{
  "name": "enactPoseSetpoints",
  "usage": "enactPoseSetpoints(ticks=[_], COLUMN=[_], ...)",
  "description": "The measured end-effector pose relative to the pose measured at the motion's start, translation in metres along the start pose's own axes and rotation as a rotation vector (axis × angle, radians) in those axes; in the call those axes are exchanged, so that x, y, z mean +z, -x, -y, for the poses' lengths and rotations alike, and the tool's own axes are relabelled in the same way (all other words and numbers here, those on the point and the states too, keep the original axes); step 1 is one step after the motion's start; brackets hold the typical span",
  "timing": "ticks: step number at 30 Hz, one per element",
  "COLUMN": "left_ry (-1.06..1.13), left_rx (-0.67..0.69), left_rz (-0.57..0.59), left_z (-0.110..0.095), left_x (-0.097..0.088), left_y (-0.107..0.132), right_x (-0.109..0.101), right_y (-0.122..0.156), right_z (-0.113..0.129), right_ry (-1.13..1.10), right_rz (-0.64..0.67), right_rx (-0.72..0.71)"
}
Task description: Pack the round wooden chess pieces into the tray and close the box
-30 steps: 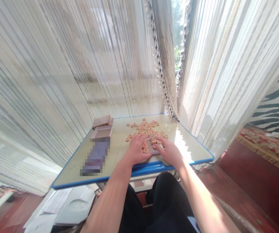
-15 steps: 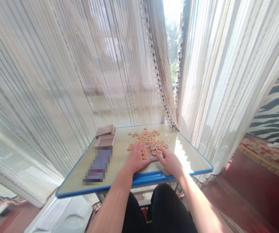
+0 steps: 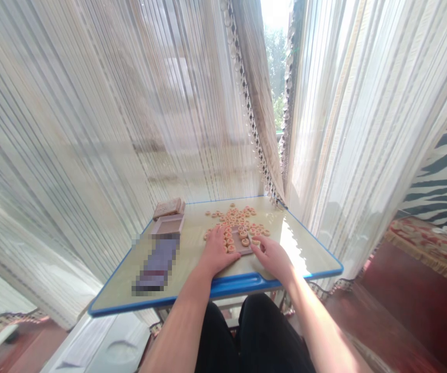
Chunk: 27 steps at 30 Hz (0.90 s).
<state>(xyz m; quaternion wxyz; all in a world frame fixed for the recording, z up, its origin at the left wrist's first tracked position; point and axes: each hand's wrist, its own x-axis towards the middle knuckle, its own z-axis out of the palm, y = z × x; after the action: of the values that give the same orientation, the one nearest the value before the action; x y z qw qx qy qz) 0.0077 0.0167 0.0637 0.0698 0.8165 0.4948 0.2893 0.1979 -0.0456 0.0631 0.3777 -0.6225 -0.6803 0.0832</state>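
A shallow box (image 3: 236, 242) lies near the table's front edge, holding several round wooden Chinese chess pieces (image 3: 245, 242) with red or dark characters. They sit along its left side and in a short column towards the right. My left hand (image 3: 216, 251) wraps the box's left near corner, fingers along the left side and thumb on the near rim. At the right rim, my right hand (image 3: 270, 257) has thumb and index finger around another chess piece (image 3: 255, 241); whether it is lifted cannot be made out. More loose pieces (image 3: 239, 215) are scattered just beyond the box.
An empty shallow box part (image 3: 169, 224) and a closed box (image 3: 168, 208) stand at the table's back left. A blurred-out flat object (image 3: 158, 264) lies in front of them. The pale table (image 3: 196, 282) has a blue rim. String curtains hang behind and right.
The box and its pieces have shifted slightly left with my left hand. My right fingertips now sit at the right rim, a little farther from the pieces inside.
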Motion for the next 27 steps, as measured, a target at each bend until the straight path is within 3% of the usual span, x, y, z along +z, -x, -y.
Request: enactPoseSetpoints(ticks=[4,11,15,20,24,27], left_ry=[-0.001,0.15,0.201,0.173,0.216,0.227], left_rx=[0.016,0.039,-0.039,-0.087,-0.104,-0.061], left_rz=[0.005,-0.21,-0.094,-0.073,-0.084,-0.032], left_z=[-0.004,-0.005,-0.004,-0.006,-0.001,0.001], left_x=[0.0,-0.012,-0.023,-0.021,-0.008,0.005], left_y=[0.003,-0.014,-0.048,-0.108,-0.152,-0.172], right_x=[-0.001,0.0,-0.01,-0.022,-0.009,0.008], right_y=[-0.002,-0.004,-0.021,-0.081,-0.128,-0.144], right_z=[-0.001,0.0,0.003,-0.004,-0.037,-0.07], right_ry=[-0.046,-0.155,-0.222,-0.206,-0.062,0.008], right_rz=[0.0,-0.054,-0.126,-0.133,-0.235,-0.285], right_rx=[0.02,0.005,-0.056,-0.037,0.016,0.082])
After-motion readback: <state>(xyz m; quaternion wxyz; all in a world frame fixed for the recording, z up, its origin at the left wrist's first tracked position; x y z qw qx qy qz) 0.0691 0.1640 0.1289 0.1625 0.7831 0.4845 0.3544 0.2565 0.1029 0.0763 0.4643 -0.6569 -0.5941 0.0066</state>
